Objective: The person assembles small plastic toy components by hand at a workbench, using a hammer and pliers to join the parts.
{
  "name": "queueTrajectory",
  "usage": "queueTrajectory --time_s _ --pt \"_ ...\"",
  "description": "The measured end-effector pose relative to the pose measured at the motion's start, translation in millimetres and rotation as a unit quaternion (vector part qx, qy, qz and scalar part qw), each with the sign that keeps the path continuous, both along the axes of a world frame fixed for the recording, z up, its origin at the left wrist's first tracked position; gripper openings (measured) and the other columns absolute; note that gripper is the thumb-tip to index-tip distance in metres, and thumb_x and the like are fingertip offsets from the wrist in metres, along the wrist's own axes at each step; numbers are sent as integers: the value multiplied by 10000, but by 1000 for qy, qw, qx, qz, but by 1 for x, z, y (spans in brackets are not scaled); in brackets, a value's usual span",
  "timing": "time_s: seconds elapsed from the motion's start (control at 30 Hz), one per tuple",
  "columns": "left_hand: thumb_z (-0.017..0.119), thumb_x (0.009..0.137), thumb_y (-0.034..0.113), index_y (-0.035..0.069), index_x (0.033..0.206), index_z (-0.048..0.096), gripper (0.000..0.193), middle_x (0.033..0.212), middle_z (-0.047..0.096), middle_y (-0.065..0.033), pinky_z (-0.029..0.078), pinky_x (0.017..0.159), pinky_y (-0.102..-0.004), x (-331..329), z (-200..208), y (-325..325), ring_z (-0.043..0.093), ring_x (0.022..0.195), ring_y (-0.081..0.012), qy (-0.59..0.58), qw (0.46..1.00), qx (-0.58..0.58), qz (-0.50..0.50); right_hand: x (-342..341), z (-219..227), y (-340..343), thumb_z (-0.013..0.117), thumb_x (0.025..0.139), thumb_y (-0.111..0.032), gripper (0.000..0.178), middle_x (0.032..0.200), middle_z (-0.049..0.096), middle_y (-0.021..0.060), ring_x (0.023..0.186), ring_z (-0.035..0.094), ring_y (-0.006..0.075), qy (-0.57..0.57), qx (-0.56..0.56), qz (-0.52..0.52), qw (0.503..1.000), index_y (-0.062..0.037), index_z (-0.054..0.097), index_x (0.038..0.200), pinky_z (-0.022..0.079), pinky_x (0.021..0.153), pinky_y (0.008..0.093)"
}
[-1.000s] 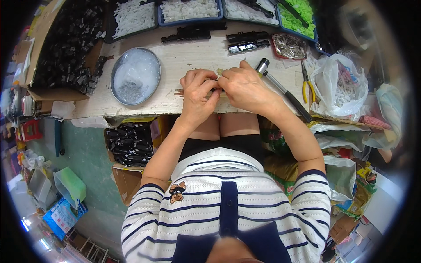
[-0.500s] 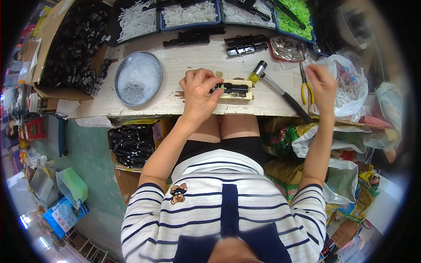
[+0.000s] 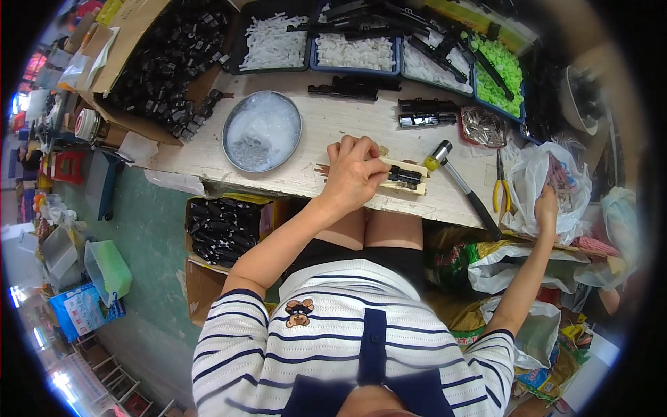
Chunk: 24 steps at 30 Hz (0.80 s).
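My left hand (image 3: 354, 175) is closed, its thumb and fingertips pinched over the left end of a black plastic part (image 3: 403, 175). The part lies in a cream-coloured block-shaped holder (image 3: 422, 182) near the table's front edge. My fingers cover whatever is at that end. At the right, my right hand (image 3: 547, 208) reaches into the mouth of a white plastic bag (image 3: 520, 182), which holds small white pieces and something pinkish. Its fingertips are hidden there, so I cannot see whether it holds anything.
A hammer (image 3: 467, 186) and yellow-handled pliers (image 3: 501, 191) lie between the holder and the bag. A round metal dish (image 3: 297, 142) stands left. Behind are trays of white pieces (image 3: 278, 42) and green pieces (image 3: 501, 76), a red tray of metal pins (image 3: 482, 127), and a carton of black parts (image 3: 111, 76).
My right hand has moved from above the pliers outward into the white bag. My left hand stays at the holder; a green piece seen under its fingertips before is now hidden. The view has shifted.
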<state>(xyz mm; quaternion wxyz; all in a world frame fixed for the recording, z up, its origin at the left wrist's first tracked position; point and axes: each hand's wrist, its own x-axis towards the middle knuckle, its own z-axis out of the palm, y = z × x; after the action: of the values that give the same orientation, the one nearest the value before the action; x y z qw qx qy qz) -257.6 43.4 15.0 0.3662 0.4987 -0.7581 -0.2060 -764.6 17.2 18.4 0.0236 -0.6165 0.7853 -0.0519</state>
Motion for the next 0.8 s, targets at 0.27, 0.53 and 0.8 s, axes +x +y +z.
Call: queueTrajectory --time_s 0.27,0.53,0.8 --pt "702 671 181 150 873 655 210 921 527 -62 345 758 -416 45 7 -39 473 919 -258 -74 983 -157 68 -27 -22 1 497 782 -78 227 923 612 242 882 583 393 50 -15 2 999 12 616 952 445 756 409" --pt "686 704 142 169 953 693 250 899 597 -65 378 809 -437 163 34 -156 512 964 -280 -355 892 -12 279 -33 -37 -9 523 813 -78 268 954 656 137 878 591 197 -85 -97 48 990 29 588 1050 442 794 315" --pt "703 717 131 125 904 715 188 829 639 -39 424 671 -280 193 30 -187 589 753 -165 -109 973 -9 205 -8 -25 -11 558 807 -53 285 982 640 66 881 562 144 -246 -125 48 960 4 589 1085 434 809 271"
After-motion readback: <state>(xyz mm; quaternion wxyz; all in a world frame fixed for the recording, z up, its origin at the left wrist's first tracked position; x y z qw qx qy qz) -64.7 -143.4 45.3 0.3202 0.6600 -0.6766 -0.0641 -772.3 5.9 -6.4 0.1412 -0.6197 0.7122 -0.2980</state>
